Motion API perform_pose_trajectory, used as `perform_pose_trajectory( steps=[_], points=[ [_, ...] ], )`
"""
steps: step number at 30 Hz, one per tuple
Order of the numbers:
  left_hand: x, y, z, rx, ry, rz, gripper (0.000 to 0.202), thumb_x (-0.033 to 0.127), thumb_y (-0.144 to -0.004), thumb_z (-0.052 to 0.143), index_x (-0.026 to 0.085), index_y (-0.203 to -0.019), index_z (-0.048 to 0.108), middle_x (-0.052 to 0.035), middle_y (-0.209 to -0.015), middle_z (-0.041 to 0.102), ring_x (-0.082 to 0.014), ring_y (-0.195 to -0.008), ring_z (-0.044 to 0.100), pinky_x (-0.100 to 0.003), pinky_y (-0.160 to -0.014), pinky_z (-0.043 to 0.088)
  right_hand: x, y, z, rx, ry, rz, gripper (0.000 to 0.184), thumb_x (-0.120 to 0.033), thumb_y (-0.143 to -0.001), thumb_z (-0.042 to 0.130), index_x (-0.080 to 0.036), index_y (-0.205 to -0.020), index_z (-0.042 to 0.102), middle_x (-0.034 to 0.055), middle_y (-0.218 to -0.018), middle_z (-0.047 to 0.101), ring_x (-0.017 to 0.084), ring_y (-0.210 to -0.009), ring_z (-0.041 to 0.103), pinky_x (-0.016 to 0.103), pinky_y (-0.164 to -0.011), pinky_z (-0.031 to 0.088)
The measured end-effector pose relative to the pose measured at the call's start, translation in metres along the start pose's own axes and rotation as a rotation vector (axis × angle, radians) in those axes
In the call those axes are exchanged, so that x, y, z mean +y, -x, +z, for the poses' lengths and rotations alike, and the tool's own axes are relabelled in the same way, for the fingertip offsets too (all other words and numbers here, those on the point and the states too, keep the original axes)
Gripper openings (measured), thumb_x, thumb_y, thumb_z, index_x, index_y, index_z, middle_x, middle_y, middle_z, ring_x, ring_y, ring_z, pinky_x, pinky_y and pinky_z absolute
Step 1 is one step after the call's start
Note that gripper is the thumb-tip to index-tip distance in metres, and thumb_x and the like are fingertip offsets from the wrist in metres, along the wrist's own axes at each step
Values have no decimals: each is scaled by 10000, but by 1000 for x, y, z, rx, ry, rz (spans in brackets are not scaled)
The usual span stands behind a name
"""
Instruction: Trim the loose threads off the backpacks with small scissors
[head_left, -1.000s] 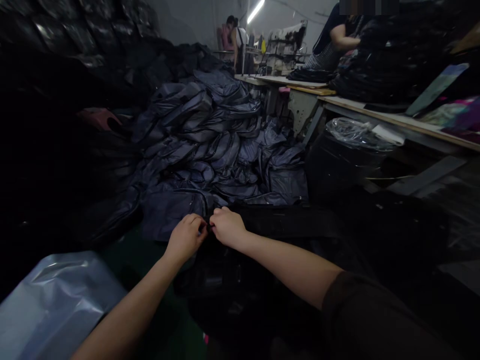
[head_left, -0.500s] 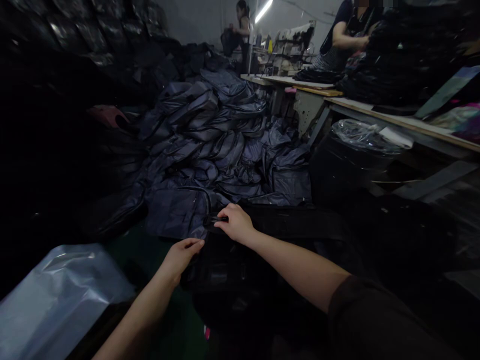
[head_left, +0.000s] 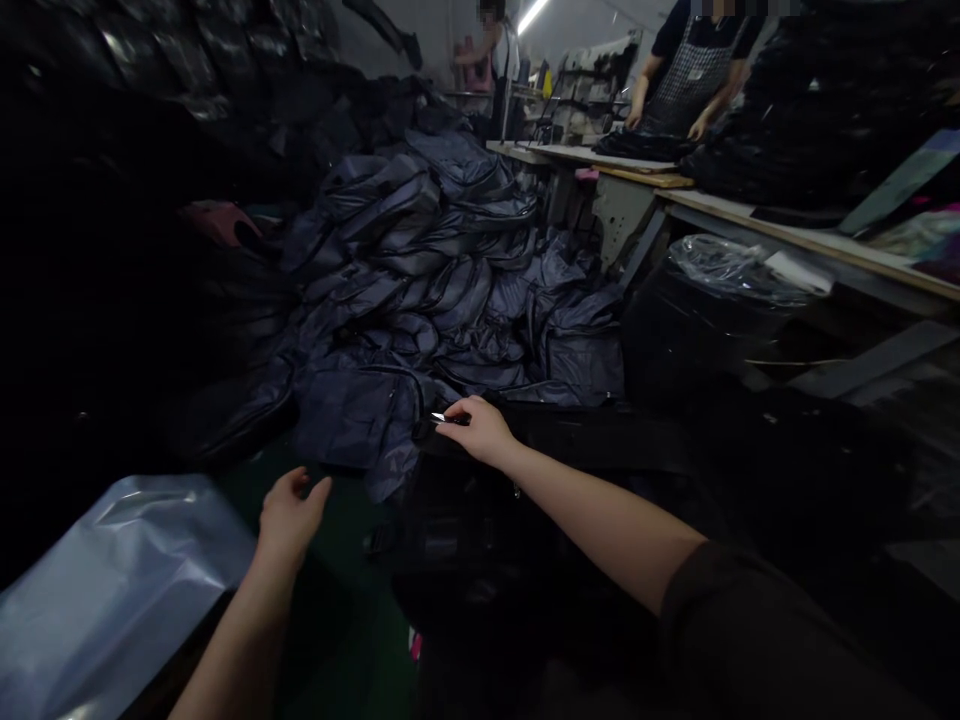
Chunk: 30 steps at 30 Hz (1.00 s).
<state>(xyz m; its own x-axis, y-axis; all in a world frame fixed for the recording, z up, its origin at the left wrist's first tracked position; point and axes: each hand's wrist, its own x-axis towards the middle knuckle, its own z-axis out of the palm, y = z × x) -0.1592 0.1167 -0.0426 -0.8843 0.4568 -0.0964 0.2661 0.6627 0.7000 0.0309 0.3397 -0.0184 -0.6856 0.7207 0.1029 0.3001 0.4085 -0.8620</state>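
Observation:
Thread snips [head_left: 448, 419] with bright pointed blades are in my right hand [head_left: 480, 430], fingers closed round their dark handle and blades pointing left. Below that hand lies a black bag [head_left: 465, 520], its details mostly lost in the dark. My left hand [head_left: 291, 508] is in the air left of the bag, thumb and fingers apart, with nothing in it. A dark blue-grey bag [head_left: 349, 415] lies just beyond, at the near edge of a big heap of similar bags [head_left: 450, 270].
A silvery plastic sheet or sack [head_left: 127, 580] is at the lower left, beside green floor [head_left: 345, 640]. Worktables [head_left: 787, 230] run along the right, with a clear plastic bag [head_left: 727, 265] under them. One person [head_left: 690, 90] stands at a table; another [head_left: 502, 60] is farther back.
My left hand has let go of the black bag's edge and moved left, its fingers opening. My right hand, still with the snips, has shifted slightly up and right.

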Motion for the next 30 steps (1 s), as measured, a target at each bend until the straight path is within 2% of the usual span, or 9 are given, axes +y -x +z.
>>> perform_pose_trajectory(
  steps=[3,6,9,12,16,22,25,27,30],
  points=[
    [21,30,1,-289,224,-12,464,527,-774,518,184,-1073,609,-101,-1020,686,-244,-956,646,-335,-792,518,-3,-5,-2,19,-115,58,277,-401,-678,703,-185,-848,669,7,-820,650,147,-747,593,280,-696,467],
    [43,60,-8,-604,376,-27,474,528,-768,574,207,-1114,618,-81,-1042,686,-236,-971,636,-309,-811,503,-11,-11,-15,40,-230,100,332,-445,-720,645,-166,-900,654,17,-811,667,138,-726,602,262,-661,477],
    [49,77,-19,-722,324,-40,477,504,-744,630,242,-1142,613,-59,-1021,686,-232,-886,645,-289,-720,507,-21,-12,-40,67,-299,119,348,-451,-715,642,-160,-905,645,21,-824,668,122,-705,593,250,-649,474],
    [42,83,-22,-818,423,-101,475,479,-760,623,263,-1182,586,-53,-985,687,-227,-782,656,-318,-665,518,-27,-1,-74,77,-314,120,369,-442,-668,691,-164,-908,656,17,-815,660,121,-707,584,251,-650,468],
    [32,82,-14,-734,538,-45,431,389,-733,682,242,-1134,622,-63,-1039,678,-252,-953,635,-340,-814,504,-17,31,-129,145,-193,107,399,-420,-629,734,-166,-931,669,25,-813,657,136,-722,585,271,-680,469],
    [29,80,-1,-602,710,-57,431,314,-696,727,219,-1108,642,-66,-1079,674,-230,-967,623,-293,-807,497,41,79,-206,304,268,158,305,-421,-726,646,-181,-911,680,60,-821,692,182,-730,623,307,-677,485],
    [30,82,3,-586,763,-74,445,294,-679,743,221,-1107,644,-56,-1044,686,-216,-944,630,-271,-789,498,67,97,-222,300,521,184,338,-421,-759,618,-235,-1039,649,45,-907,707,198,-777,646,314,-681,490],
    [33,85,6,-578,797,-88,456,288,-669,751,217,-1107,642,-56,-1032,690,-208,-922,636,-263,-774,500,76,107,-223,239,634,183,363,-428,-773,606,-270,-1099,626,35,-979,705,212,-839,652,319,-699,492],
    [40,91,11,-541,835,-139,496,292,-632,776,212,-1101,636,-52,-1009,692,-193,-848,651,-254,-723,508,81,116,-219,174,702,153,316,-443,-799,578,-288,-1065,648,25,-1050,690,217,-904,645,317,-726,492]
  ],
)
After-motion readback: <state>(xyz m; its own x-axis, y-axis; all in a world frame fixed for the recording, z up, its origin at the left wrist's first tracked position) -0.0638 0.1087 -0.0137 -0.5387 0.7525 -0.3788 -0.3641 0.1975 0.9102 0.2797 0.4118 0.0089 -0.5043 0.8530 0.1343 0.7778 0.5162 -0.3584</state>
